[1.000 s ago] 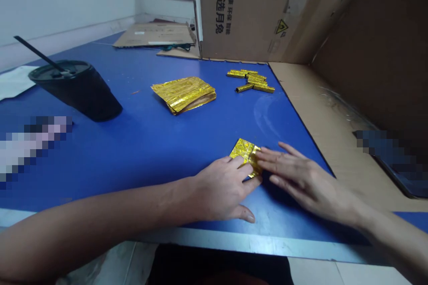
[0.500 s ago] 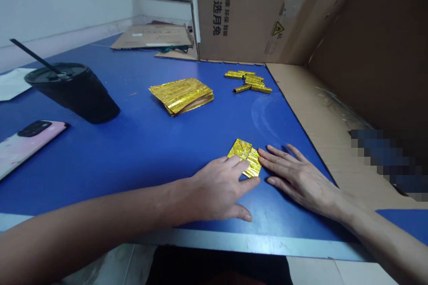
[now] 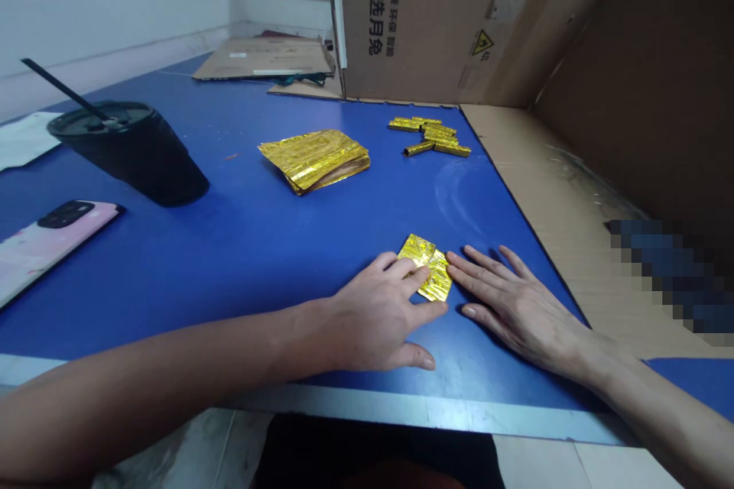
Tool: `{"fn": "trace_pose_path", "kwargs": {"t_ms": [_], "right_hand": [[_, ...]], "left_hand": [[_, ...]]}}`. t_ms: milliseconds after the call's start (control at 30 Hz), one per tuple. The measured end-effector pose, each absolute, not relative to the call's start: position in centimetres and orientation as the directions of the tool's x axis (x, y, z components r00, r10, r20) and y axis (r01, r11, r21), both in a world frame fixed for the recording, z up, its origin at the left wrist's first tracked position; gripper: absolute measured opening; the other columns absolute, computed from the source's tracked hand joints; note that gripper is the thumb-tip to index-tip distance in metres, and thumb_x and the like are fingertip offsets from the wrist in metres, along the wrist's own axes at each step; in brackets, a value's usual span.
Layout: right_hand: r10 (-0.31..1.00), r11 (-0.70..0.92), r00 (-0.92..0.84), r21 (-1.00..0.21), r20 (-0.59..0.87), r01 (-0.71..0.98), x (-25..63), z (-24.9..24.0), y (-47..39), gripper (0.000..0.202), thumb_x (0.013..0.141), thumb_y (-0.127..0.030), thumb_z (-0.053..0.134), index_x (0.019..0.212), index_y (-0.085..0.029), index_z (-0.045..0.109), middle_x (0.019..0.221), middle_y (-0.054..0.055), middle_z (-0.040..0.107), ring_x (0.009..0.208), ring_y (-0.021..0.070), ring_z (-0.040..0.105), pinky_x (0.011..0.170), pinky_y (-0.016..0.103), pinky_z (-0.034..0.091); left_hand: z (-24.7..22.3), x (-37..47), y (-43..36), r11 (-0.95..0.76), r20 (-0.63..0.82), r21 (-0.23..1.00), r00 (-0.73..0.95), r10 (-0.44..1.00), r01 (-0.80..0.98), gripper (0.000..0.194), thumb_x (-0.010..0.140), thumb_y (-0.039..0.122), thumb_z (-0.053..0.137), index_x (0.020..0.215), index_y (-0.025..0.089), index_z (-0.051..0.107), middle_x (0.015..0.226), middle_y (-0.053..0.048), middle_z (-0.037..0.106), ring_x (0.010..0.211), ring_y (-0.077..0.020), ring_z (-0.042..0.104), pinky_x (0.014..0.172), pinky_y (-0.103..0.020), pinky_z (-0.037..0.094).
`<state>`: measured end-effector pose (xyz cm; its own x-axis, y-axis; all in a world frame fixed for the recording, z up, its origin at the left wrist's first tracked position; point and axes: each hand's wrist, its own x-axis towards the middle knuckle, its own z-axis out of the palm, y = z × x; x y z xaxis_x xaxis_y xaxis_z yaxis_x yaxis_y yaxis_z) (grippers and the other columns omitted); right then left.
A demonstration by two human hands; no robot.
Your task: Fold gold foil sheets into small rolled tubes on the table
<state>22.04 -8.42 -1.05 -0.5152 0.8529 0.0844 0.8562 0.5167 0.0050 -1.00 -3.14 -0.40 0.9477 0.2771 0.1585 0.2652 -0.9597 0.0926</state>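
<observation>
A folded piece of shiny gold foil paper point(image 3: 438, 280) lies flat on the blue table, with one part overlapping another. My left hand point(image 3: 385, 313) rests over its left side, fingers spread and fingertips on the foil, hiding part of it. At its right edge, my right hand point(image 3: 505, 294) lies palm down with the fingers stretched out, the fingertips touching or very near the paper. Farther back sits a stack of gold foil sheets point(image 3: 315, 157). Several small rolled gold foil tubes point(image 3: 439, 136) lie in a group beyond my right hand.
On the left stand a black tumbler with a straw point(image 3: 134, 157) and a pink-and-white phone point(image 3: 63, 241). A large cardboard box point(image 3: 430, 30) walls off the back and right. Flat cardboard point(image 3: 264, 59) lies at the far left. The table's pale front edge point(image 3: 401, 406) runs below my arms.
The camera view has shifted slightly, so everything sits a little to the right and higher. My hands and the folded foil keep nearly the same positions relative to each other.
</observation>
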Motion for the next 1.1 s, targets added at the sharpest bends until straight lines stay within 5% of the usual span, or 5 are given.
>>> {"fn": "trace_pose_path", "kwargs": {"t_ms": [267,800,1100], "right_hand": [[0.847,0.522,-0.518,-0.003,0.122,0.853,21.9,-1.0,-8.4,0.048,0.086,-0.038,0.039,0.132,-0.024,0.034,0.134,0.005,0.04,0.123,0.0274,0.034,0.096,0.06,0.025],[0.843,0.524,-0.528,0.064,0.108,0.849,21.8,-1.1,-8.4,0.047,0.088,-0.038,0.035,0.13,-0.018,0.038,0.133,0.007,0.04,0.123,0.0268,0.035,0.097,0.058,0.026],[0.86,0.509,-0.511,-0.082,-0.005,0.857,21.2,0.2,-8.9,0.06,0.086,-0.045,0.036,0.137,-0.017,0.021,0.141,0.011,0.026,0.128,0.0259,0.023,0.1,0.057,0.021]], "left_hand": [[-0.9,-1.3,-3.0,-0.939,0.16,0.249,0.946,0.283,0.239,0.057,0.074,0.05,0.054,0.121,0.019,0.047,0.133,-0.02,0.033,0.121,-0.0329,0.034,0.094,-0.044,0.032],[-0.9,-1.4,-2.4,-0.956,0.162,0.224,0.96,0.226,0.188,0.056,0.076,0.049,0.053,0.122,0.017,0.046,0.131,-0.02,0.038,0.122,-0.0283,0.035,0.098,-0.04,0.029],[-1.0,-1.2,-2.5,-0.96,0.158,0.208,0.962,0.22,0.186,0.057,0.076,0.051,0.051,0.121,0.015,0.046,0.131,-0.02,0.038,0.122,-0.0303,0.035,0.099,-0.04,0.028]]}}
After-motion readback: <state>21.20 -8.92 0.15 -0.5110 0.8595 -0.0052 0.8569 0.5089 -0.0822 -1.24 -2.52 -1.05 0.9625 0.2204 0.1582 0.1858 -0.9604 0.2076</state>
